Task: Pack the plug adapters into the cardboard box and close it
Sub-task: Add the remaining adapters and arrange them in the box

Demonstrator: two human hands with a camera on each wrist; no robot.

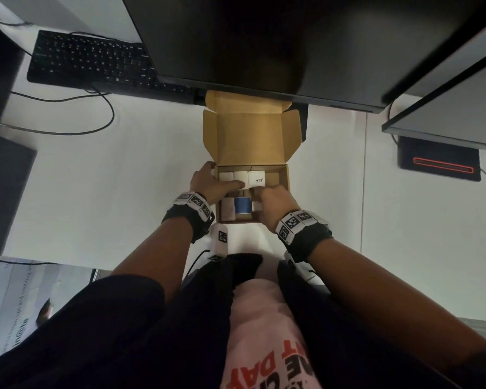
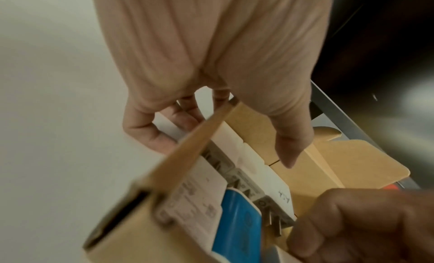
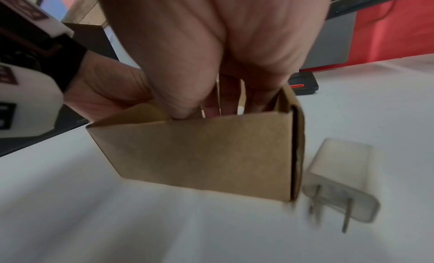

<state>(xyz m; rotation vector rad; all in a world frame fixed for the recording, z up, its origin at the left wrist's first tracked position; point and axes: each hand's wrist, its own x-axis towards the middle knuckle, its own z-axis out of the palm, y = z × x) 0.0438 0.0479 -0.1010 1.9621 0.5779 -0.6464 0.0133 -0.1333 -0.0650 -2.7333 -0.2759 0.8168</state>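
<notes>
The brown cardboard box (image 1: pixel 282 179) stands on the white table with its lid (image 1: pixel 250 136) folded back. Three white plug adapters (image 1: pixel 240 175) fill its far row, and a blue one (image 1: pixel 242 204) lies in the near row beside another white one (image 1: pixel 227 210). My left hand (image 1: pixel 212 181) straddles the box's left wall (image 2: pixel 187 146), with fingers (image 2: pixel 152 135) outside and the thumb inside over the white adapters. My right hand (image 1: pixel 270 195) reaches into the box with curled fingers around a white adapter (image 1: pixel 257 205). Its fingertips are hidden. One more white adapter (image 3: pixel 340 179) lies on the table just outside the box (image 3: pixel 211 155).
A monitor (image 1: pixel 264 46) overhangs the table just behind the lid. A black keyboard (image 1: pixel 90 60) and its cables (image 1: pixel 107 113) lie at the far left. A black device with a red strip (image 1: pixel 438 160) sits at the right. A white tagged block (image 1: pixel 222 240) stands at the near edge.
</notes>
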